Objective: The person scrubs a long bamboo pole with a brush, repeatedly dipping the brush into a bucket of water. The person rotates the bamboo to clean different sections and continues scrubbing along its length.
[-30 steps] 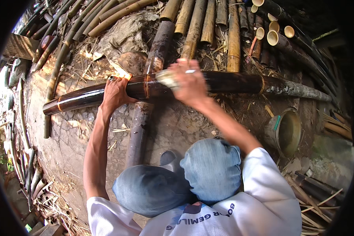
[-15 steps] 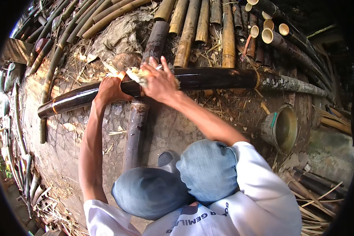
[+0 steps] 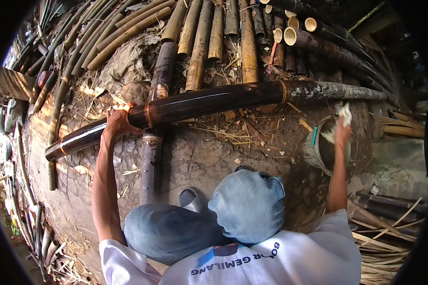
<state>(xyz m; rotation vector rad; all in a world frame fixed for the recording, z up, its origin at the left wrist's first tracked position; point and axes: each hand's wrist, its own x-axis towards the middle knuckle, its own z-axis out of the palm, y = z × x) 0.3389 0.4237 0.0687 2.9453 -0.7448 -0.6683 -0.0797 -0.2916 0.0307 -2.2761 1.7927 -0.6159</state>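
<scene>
Dark pole: A glossy dark bamboo pole (image 3: 218,98) spans the ground from nine o'clock to between two and three, lying across a duller cross pole (image 3: 150,164) at about ten.
Left hand: At nine o'clock, the left hand (image 3: 120,122) grips the dark pole, fingers over its far side and thumb toward the person.
Right hand: At three o'clock, the right hand (image 3: 343,134) closes around a pale wad (image 3: 345,114), cloth or fibre, above a grey bucket (image 3: 314,159).
Twelve o'clock: Yellowish bamboo lengths (image 3: 248,47) lie beyond the dark pole.
Roll risk: Steadied by one hand alone, the smooth, round pole could roll or swivel on its support.
Bucket risk: A wrist catching the rim could tip the bucket.
Grit risk: A wad dropped on the littered ground could pick up grit and scratch the shine.
Lettering: Dark capitals and a coloured emblem mark the white shirt (image 3: 295,266) at six o'clock; no other writing is legible.
</scene>
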